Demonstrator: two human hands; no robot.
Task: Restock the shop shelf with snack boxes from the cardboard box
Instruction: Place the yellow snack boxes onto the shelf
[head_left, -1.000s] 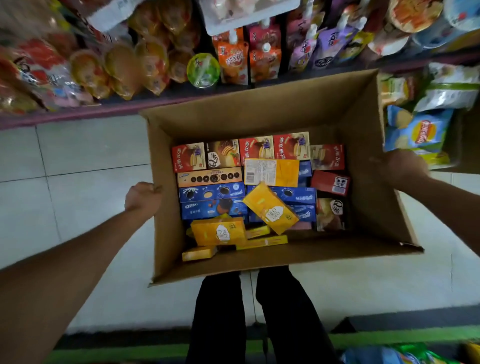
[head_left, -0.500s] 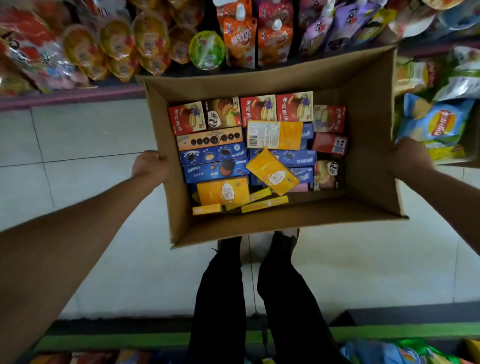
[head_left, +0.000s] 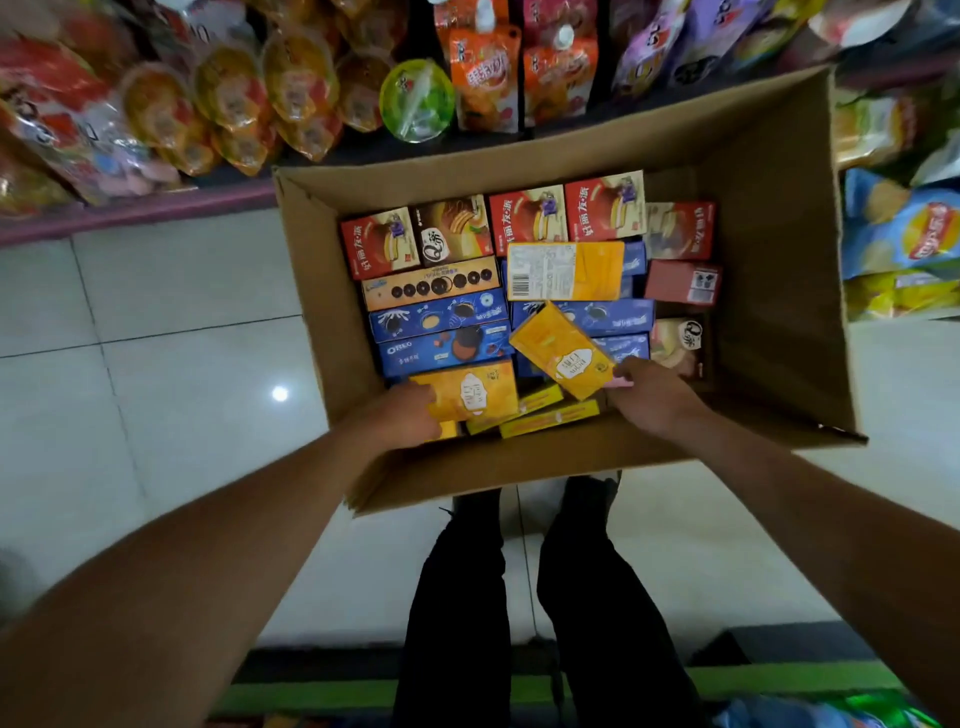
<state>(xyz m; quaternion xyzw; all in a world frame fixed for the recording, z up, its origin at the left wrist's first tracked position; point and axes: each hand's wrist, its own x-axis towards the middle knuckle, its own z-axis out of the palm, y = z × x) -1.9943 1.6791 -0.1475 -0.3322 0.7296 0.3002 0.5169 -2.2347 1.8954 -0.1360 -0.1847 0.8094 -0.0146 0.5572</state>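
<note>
Both hands are inside the cardboard box (head_left: 332, 291), which sits on the floor against the shelf (head_left: 130, 213). Left hand (head_left: 400, 418) grips the near yellow snack box (head_left: 472, 389); right hand (head_left: 652, 397) pinches the tilted yellow snack box (head_left: 558, 351) at its corner. Judged step: first pick-up. Next move calls for lifting both clear toward the shelf. Half a second earlier, both hands held the carton's outer walls.
</note>
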